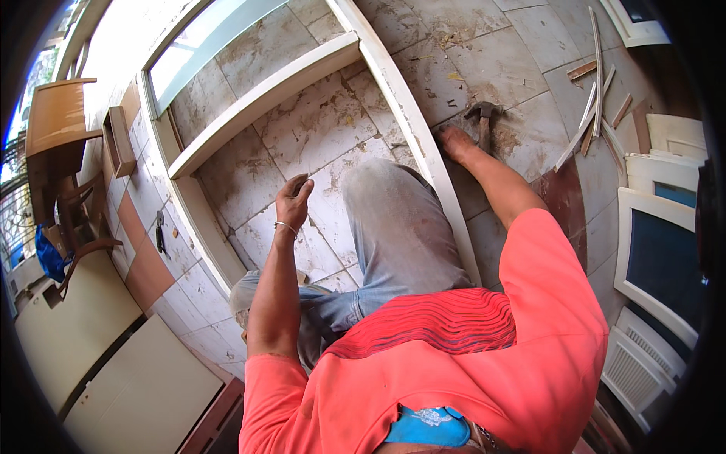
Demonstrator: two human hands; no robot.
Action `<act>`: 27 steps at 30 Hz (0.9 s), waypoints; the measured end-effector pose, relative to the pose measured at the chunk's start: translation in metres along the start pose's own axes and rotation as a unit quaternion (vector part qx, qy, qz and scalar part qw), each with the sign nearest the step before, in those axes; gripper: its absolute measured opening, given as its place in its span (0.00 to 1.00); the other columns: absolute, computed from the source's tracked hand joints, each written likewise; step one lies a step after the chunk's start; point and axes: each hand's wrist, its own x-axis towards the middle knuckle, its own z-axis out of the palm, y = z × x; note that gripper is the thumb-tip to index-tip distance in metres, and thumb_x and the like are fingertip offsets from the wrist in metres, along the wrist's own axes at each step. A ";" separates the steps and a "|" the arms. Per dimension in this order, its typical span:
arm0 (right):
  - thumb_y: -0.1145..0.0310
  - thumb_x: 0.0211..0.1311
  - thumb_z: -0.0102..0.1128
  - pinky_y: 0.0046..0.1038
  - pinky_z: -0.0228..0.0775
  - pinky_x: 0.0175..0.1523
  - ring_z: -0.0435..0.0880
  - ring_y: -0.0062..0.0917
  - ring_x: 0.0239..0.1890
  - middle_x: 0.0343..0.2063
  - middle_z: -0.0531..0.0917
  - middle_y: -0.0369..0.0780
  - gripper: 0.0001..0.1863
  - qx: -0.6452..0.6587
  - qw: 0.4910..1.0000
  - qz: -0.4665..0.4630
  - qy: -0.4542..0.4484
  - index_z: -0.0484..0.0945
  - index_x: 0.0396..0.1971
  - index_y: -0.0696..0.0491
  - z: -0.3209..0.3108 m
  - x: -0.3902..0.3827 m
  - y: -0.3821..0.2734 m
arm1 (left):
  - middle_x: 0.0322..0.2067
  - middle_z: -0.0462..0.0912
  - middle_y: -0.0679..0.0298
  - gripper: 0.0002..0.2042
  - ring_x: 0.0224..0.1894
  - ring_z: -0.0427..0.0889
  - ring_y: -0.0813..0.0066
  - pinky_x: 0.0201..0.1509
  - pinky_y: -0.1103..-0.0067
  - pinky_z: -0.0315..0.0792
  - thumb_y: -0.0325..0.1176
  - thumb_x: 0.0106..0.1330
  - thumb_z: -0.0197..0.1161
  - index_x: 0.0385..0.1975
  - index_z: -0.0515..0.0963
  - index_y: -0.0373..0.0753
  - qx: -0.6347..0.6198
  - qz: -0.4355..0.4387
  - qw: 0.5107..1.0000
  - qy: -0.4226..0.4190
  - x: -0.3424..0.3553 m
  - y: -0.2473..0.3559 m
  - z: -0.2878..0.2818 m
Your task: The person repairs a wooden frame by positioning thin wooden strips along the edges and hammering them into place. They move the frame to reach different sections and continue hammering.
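Note:
A white wooden frame with a crossbar lies around my bent knee on the tiled floor. Over the floor inside it, my left hand is raised, fingers loosely curled and thumb apart, with nothing visible in it. Outside the frame's right rail, my right hand is low beside the wood, its fingers bent together. Whatever those fingertips hold, if anything, is too small to make out. Just right of that hand lies a claw hammer, its head pointing away from me.
Thin wood strips lie scattered at the far right. White framed panels stand along the right side. Pliers rest on the floor left of the frame. Wooden furniture and cream panels occupy the left. Debris dots the tiles.

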 end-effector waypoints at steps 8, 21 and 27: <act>0.57 0.65 0.54 0.43 0.71 0.56 0.78 0.51 0.53 0.49 0.80 0.54 0.19 0.205 0.956 0.198 0.073 0.82 0.42 0.57 0.009 -0.010 -0.011 | 0.43 0.87 0.54 0.15 0.47 0.86 0.67 0.55 0.76 0.76 0.33 0.65 0.66 0.49 0.81 0.34 0.061 0.023 0.997 -0.040 0.012 -0.030 0.052; 0.35 0.67 0.48 0.28 0.60 0.67 0.74 0.34 0.62 0.59 0.77 0.48 0.43 0.566 0.665 0.486 0.008 0.73 0.60 0.64 0.009 -0.179 -0.105 | 0.55 0.76 0.53 0.25 0.59 0.74 0.52 0.60 0.65 0.71 0.39 0.57 0.63 0.58 0.74 0.49 0.270 0.168 0.933 -0.168 0.084 -0.030 0.146; 0.40 0.67 0.52 0.29 0.63 0.63 0.76 0.32 0.56 0.53 0.80 0.42 0.34 0.677 0.580 0.453 0.022 0.79 0.53 0.58 0.062 -0.188 -0.074 | 0.52 0.77 0.58 0.22 0.56 0.74 0.54 0.59 0.63 0.71 0.41 0.60 0.63 0.55 0.75 0.48 0.356 0.232 0.891 -0.159 0.102 0.001 0.197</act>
